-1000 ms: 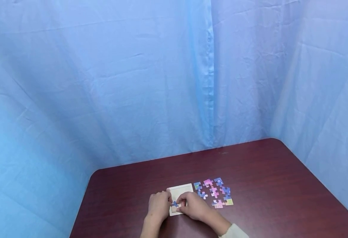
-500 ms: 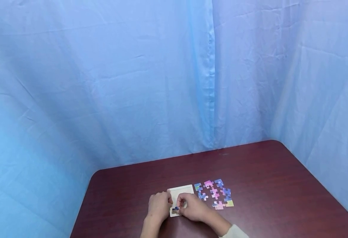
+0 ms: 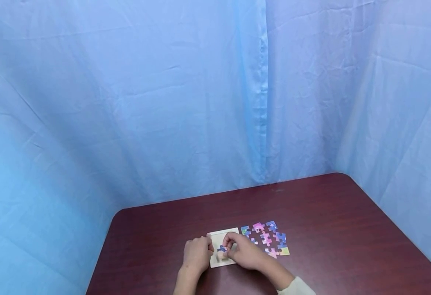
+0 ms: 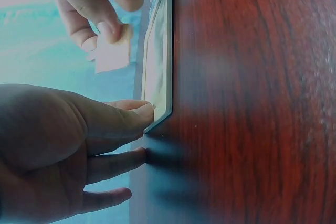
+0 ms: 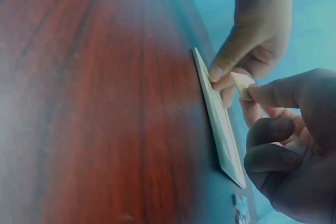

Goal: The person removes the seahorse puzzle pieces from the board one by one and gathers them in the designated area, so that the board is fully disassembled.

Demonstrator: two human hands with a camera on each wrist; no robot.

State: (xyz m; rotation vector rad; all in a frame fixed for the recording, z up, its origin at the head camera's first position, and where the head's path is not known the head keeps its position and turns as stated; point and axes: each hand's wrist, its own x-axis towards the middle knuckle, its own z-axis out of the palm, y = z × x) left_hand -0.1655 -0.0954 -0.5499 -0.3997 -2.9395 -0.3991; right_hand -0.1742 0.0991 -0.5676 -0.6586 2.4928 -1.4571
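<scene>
In the head view a shallow pale puzzle tray (image 3: 224,231) lies on the table. My left hand (image 3: 197,253) holds its left edge, and in the left wrist view the thumb (image 4: 142,115) rests on the rim near a corner. Above the tray, my right hand (image 3: 245,250) pinches a puzzle piece (image 3: 222,248) between thumb and fingers. That piece shows some blue in the head view; its pale side (image 4: 113,56) faces the left wrist camera. In the right wrist view the piece (image 5: 242,83) is apart from the tray (image 5: 224,148).
Several loose puzzle pieces (image 3: 266,239), pink, blue and yellow, lie right of the tray, some partly behind my right hand. The dark red table (image 3: 156,237) has rounded far corners. Blue curtains (image 3: 163,102) hang behind it and at both sides.
My right hand tilts the puzzle piece over the tray's lower part, then raises it slightly away from me and to the right. My left hand stays at the tray's edge.
</scene>
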